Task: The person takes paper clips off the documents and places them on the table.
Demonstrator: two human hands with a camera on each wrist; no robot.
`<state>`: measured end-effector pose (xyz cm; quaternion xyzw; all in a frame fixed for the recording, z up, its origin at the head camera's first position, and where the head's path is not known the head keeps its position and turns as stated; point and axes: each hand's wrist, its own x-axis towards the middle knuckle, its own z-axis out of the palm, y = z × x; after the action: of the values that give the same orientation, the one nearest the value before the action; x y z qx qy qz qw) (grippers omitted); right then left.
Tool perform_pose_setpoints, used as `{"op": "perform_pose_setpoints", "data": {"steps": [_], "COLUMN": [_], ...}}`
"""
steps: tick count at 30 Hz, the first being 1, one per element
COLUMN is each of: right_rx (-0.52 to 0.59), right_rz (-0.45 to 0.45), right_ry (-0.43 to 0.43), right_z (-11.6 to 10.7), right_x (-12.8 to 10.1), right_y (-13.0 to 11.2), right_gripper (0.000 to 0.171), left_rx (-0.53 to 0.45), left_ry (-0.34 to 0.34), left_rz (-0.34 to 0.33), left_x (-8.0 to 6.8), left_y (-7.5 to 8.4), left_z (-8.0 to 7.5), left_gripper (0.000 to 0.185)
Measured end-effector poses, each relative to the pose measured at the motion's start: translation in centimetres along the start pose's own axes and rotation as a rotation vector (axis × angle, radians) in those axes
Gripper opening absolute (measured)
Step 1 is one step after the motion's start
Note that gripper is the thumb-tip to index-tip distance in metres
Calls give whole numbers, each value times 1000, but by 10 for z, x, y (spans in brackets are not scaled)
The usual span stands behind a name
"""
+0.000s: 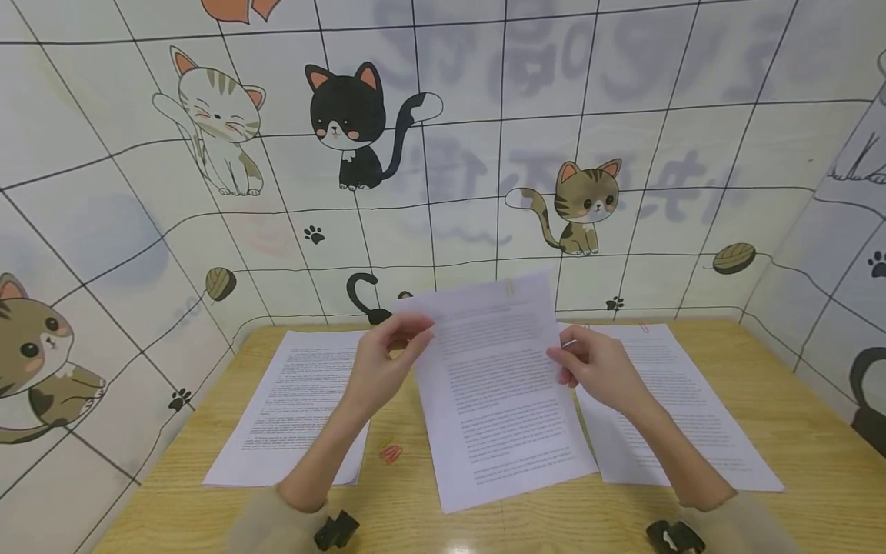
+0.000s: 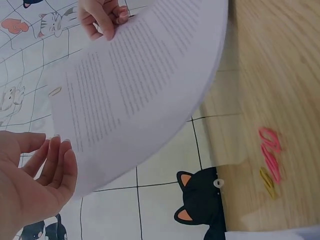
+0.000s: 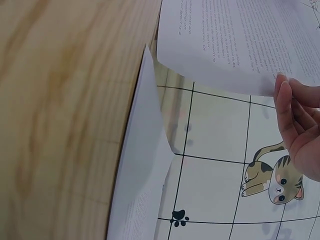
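Observation:
A clipped stack of printed pages (image 1: 494, 392) is tilted up off the wooden table (image 1: 796, 400), its near edge resting on the wood. A gold paper clip (image 1: 510, 288) sits on the top edge of that stack (image 2: 140, 85). My right hand (image 1: 588, 363) pinches the stack's right edge (image 3: 235, 45); in the right wrist view the fingertips (image 3: 285, 100) meet that edge. My left hand (image 1: 396, 348) is at the left edge, and its fingers (image 2: 60, 160) lie nearly straight against the paper, thumb apart.
Another printed stack (image 1: 298, 400) lies flat on the left and a third one (image 1: 671, 400) on the right, with a pink clip at its top. Loose pink and yellow paper clips (image 1: 391, 452) lie between the left and middle stacks. Cat-patterned walls enclose the table.

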<state>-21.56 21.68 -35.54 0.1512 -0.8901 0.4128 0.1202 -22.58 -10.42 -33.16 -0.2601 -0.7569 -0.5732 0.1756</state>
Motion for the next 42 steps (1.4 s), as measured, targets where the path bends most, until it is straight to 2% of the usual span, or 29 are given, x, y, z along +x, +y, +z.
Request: {"op": "perform_pose_setpoints", "data": {"steps": [6,10,19,24,31,38,42], "right_rx": [1,7,24,32,48,43,32], "right_rz": [-20,-41,-70,-56,-43,-45,-52], "right_ry": [10,16,7,-3,-21,-22,-16], "right_z": [3,4,7,8,8,8,8], "right_x": [-1,-1,-1,0,-1,-1,-1], "right_y": [-1,0,1,0,-1,-1,-1], "right_gripper": [10,11,10,7,4,5,6], "left_rx": [-47,-83,-40,-47,-17,18,40], "left_ry": [36,45,97,108,116,114,106], "left_rz": [102,148,246,256,213,273,274], "left_x": [7,11,21,26,32,39,44], "left_y": [5,9,20,23,28,33,33], "left_z": [11,17,30,35,42,48,51], "left_gripper": [14,14,14,15,15,15,15]}}
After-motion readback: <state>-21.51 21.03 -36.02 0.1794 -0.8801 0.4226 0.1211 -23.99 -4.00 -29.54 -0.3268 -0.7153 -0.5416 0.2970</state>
